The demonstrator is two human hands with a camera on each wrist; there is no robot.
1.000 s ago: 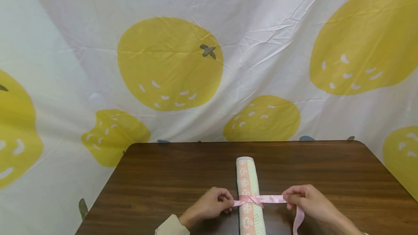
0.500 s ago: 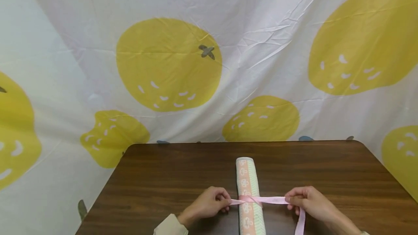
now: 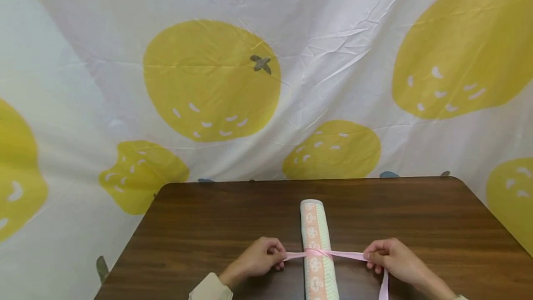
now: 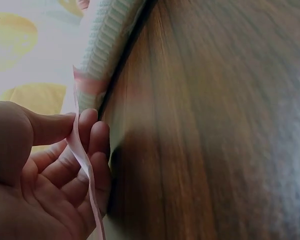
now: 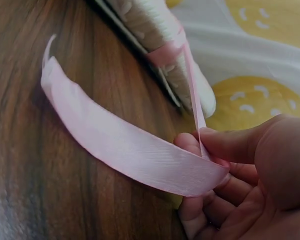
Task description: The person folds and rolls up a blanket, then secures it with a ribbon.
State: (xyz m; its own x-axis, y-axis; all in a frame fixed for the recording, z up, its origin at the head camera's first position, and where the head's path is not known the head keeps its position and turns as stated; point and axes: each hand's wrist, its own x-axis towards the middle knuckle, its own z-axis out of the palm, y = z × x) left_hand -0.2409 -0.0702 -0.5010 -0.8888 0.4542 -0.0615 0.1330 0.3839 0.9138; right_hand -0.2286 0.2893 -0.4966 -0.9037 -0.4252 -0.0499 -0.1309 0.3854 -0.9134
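Note:
A rolled towel (image 3: 315,226) with a peach flower-patterned stripe and pale green ribbing lies lengthwise on the table. Around its middle runs a pink satin ribbon (image 3: 318,252), crossed on top. To the left of the roll, my left hand (image 3: 263,257) pinches one ribbon end between thumb and fingers; a tail hangs past the palm in the left wrist view. On the other side my right hand (image 3: 393,260) pinches the other end, and its loose tail (image 5: 125,142) trails down toward the table. Both ribbon lengths stretch nearly straight from the roll to the fingertips.
The dark wood-grain table (image 3: 225,212) has rounded far corners. Behind it hangs a white cloth (image 3: 333,82) printed with yellow fruit, reaching down to the table's far edge.
My left hand has moved left, drawing out more ribbon from the roll. The crossing on top has become narrower and tighter. My right hand has barely shifted.

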